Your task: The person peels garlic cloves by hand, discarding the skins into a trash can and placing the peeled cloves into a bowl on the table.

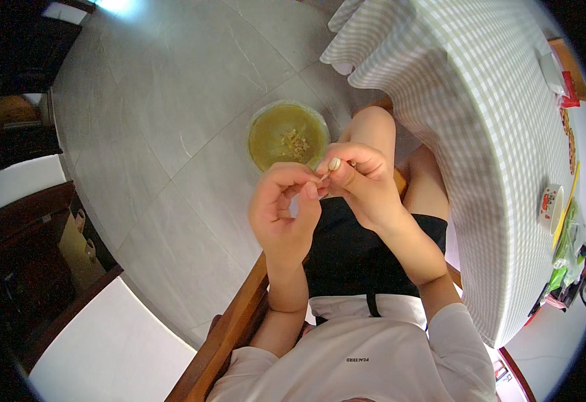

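Note:
Both my hands meet above my lap, near the rim of a yellow-green bin [259, 144] on the floor. My right hand [367, 184] is closed in a pinch, with a small pale oval piece [334, 164], like a clove or nut, between thumb and forefinger. The fingertips of my left hand [286, 204] press together right beside it, on a thin pale sliver [324, 177] between the two hands. What kind of food or seed it is, I cannot tell. Light scraps [295, 143] lie at the bottom of the bin, which seems lined with a clear bag.
To my right stands a table under a checked cloth [467, 134], with a patterned bowl [550, 206] and green plastic packaging [569, 248] on it. A wooden chair rail [229, 328] runs at my left. Grey tiled floor [166, 100] spreads ahead; dark wooden furniture [32, 288] stands at far left.

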The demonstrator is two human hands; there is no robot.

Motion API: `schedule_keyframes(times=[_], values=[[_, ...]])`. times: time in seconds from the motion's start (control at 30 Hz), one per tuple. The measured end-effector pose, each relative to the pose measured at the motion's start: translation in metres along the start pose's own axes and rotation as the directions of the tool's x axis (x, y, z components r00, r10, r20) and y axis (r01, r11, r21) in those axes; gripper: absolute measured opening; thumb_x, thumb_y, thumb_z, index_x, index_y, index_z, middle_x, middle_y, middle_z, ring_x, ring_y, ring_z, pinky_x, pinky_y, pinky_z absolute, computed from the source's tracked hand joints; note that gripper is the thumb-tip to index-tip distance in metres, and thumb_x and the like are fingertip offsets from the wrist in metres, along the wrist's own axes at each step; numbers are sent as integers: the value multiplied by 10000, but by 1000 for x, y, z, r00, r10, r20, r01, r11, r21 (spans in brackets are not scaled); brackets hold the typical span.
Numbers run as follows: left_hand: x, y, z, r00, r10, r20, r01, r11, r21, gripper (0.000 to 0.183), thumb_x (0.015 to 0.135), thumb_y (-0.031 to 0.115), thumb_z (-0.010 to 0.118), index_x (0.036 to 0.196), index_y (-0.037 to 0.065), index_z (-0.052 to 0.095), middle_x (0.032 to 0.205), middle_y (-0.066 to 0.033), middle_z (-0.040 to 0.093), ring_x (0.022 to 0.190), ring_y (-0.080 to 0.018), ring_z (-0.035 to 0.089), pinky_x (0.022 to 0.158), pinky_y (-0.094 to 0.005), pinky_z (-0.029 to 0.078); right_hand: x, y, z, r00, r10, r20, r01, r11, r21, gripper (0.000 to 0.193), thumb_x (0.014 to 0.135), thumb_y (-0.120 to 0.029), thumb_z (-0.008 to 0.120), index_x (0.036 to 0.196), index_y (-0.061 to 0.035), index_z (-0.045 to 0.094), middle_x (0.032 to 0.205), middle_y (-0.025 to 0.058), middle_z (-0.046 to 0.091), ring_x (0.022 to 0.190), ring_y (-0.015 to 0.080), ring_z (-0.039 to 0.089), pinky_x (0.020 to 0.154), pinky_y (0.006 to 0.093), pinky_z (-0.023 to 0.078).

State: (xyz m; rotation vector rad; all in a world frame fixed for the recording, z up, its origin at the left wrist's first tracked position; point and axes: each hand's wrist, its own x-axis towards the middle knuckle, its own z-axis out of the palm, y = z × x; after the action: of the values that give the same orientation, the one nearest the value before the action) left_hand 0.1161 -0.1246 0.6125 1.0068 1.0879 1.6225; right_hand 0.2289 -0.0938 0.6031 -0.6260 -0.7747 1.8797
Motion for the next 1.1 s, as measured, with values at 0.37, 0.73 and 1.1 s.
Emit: schedule_keyframes(times=[0.37,0.73,1.1], values=[[19,-39,-22,981,-193,-13,193,976,105,133,856,103,365,749,40,414,675,-27,427,640,-93,435,617,-219,394,1,-10,-3,978,54,203,-93,977,192,233,867,-254,482,888,-37,562,571,-66,348,500,43,268,450,191,205],[32,-232,-79,945,-282,-167,273,400,875,142,764,135,452,753,34,551,737,-148,598,727,-309,580,627,-409,426,-14,-31,6,986,-35,165,86,947,-309,170,882,-133,458,927,15,530,871,34,555,840,99,500,767,225,384],[55,-69,-22,965,-261,-26,260,965,-22,176,761,86,472,832,-1,607,772,-48,577,768,-128,536,686,-253,416,-13,-37,1,986,-66,156,139,837,-529,128,863,-62,473,949,16,527,842,31,561,771,69,504,671,184,399]])
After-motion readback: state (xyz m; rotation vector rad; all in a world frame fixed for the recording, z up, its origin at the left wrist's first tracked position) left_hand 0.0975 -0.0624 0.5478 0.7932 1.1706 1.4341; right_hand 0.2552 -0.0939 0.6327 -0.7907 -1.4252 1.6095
